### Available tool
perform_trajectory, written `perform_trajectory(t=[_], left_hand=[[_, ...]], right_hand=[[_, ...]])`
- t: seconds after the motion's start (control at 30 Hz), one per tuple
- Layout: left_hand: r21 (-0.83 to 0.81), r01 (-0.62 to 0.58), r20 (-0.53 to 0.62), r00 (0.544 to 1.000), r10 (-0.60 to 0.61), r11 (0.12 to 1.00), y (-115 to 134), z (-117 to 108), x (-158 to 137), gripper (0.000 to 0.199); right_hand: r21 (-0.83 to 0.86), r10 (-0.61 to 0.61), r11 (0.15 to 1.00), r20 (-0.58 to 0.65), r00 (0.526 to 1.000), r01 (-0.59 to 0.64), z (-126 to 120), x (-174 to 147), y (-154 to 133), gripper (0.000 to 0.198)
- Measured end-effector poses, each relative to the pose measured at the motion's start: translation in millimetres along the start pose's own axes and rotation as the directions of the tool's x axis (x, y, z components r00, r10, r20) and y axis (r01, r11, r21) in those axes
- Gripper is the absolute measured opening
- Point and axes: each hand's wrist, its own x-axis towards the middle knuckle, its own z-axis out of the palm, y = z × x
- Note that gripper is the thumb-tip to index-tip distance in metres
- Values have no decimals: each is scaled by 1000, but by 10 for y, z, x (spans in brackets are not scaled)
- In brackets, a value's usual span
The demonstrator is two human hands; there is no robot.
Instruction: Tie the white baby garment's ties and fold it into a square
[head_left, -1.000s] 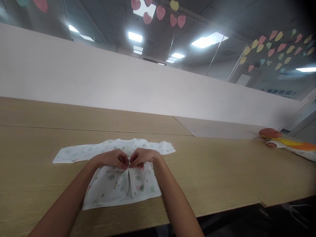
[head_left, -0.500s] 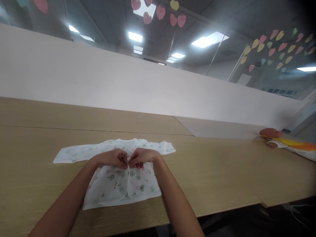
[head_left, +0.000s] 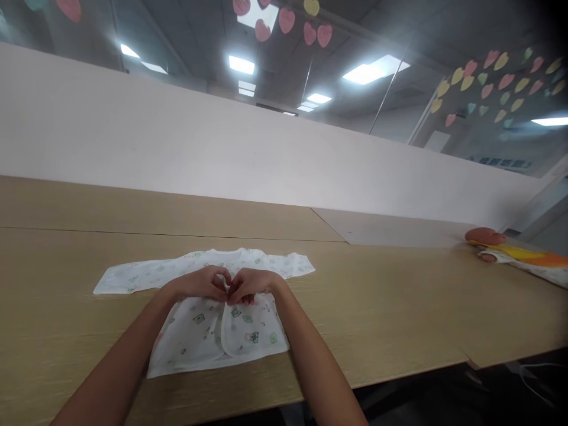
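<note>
A small white baby shirt (head_left: 199, 331) with a green and pink animal print lies spread on the table, its sleeves out to both sides. Its front opening runs down the middle, and the two front edges part toward the hem. Over the chest, my left hand (head_left: 208, 283) pinches the edge of the opening. My right hand (head_left: 248, 285) meets it fingertip to fingertip and pinches the cloth of the right front edge. Whatever small fastening may sit between the fingertips is hidden by them.
The wooden table (head_left: 399, 296) runs up to a low white wall (head_left: 222, 154). At its far right end lie a doll-like brown thing (head_left: 485, 236) and yellow, orange and white cloth (head_left: 528, 255). Glass with heart-shaped paper notes rises above the wall.
My right hand has shifted slightly left and down, drawing the right front edge toward the left one. Below the hands that edge now curves leftward and lies flatter.
</note>
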Motion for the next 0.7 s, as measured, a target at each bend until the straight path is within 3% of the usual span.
perform_trajectory(t=[0.27, 0.4, 0.57, 0.7], left_hand=[[90, 36, -11, 999, -35, 995, -3, 8, 0, 33], [237, 34, -14, 999, -32, 971, 8, 11, 0, 34], [434, 84, -135, 990, -27, 897, -63, 8, 30, 46], [497, 139, -264, 965, -3, 856, -150, -18, 30, 57]], right_hand=[[-14, -10, 1000, 40, 999, 10, -27, 27, 44, 14], [-45, 27, 999, 21, 999, -26, -24, 5, 28, 17], [-135, 86, 986, -79, 993, -96, -1, 2, 13, 23], [-162, 84, 982, -112, 990, -102, 19, 13, 12, 27]])
